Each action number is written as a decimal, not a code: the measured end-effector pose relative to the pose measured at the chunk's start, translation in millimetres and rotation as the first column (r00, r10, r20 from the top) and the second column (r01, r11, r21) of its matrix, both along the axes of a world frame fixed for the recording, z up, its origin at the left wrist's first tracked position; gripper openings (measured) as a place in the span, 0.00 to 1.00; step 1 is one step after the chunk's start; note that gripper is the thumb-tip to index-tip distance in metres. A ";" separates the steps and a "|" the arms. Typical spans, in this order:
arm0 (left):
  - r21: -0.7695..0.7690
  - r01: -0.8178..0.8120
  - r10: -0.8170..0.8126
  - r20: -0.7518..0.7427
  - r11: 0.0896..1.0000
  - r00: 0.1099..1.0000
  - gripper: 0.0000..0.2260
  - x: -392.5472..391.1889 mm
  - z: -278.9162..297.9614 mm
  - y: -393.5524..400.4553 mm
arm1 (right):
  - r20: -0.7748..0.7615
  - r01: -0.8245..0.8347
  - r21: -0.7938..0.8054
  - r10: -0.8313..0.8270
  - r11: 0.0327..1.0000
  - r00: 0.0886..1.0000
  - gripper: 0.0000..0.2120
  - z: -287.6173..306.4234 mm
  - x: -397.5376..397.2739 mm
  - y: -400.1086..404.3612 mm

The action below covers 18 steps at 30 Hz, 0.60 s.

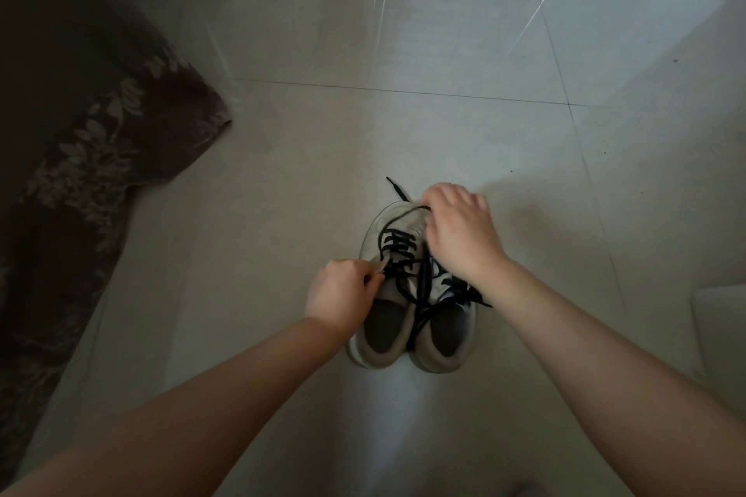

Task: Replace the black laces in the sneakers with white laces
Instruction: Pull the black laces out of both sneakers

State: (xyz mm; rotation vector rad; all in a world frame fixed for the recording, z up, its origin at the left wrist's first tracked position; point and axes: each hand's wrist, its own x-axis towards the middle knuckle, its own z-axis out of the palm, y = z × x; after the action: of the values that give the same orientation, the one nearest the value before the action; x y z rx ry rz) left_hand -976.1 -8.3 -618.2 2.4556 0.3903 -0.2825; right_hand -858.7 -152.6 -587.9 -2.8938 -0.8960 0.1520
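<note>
Pale glossy floor tiles (pixel 444 52) with thin dark grout lines fill the dim room; brown floral-patterned fabric (pixel 80 113) drapes at left.

Your left hand (pixel 338 294) pinches the black lace (pixel 397 250) at the left sneaker (pixel 383 286), while your right hand (pixel 460 230) grips a loose end of it above the toe. The right sneaker (pixel 442 329) sits touching beside it on the tiled floor (pixel 282 173). A patterned brown cloth (pixel 93 125) hangs at far left.
</note>
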 end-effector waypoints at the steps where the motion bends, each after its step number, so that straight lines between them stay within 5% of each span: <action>1: -0.002 0.000 0.000 0.001 1.000 1.000 0.13 0.7 -0.2 -0.5 | 0.000 -0.094 0.027 0.094 0.995 0.996 0.16 -1.5 -7.2 6.9; 5: 0.009 0.007 -0.007 0.000 1.000 1.000 0.11 3.6 -0.1 -2.8 | -0.019 -0.425 0.002 0.425 0.905 0.905 0.19 -12.8 -27.6 24.6; 11: 0.012 0.014 -0.014 -0.025 1.000 1.000 0.10 3.3 -0.6 -1.5 | 0.002 -0.477 -0.125 0.481 0.870 0.877 0.13 -17.6 -20.7 29.5; 14: -0.002 0.003 -0.003 -0.029 1.000 1.000 0.11 3.0 -1.3 -0.9 | 0.078 -0.434 -0.103 0.442 0.895 0.894 0.06 -20.4 -15.2 30.3; 18: -0.016 -0.010 0.010 -0.005 1.000 1.000 0.13 1.6 -2.6 -0.1 | 0.147 -0.124 0.063 0.114 0.990 0.983 0.09 -14.2 -7.2 11.5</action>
State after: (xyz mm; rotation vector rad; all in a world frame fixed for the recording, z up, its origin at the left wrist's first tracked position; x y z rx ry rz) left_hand -974.6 -8.4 -620.8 2.4371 0.4006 -0.2868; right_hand -865.9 -141.1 -602.1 -2.8140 -1.0756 -0.0787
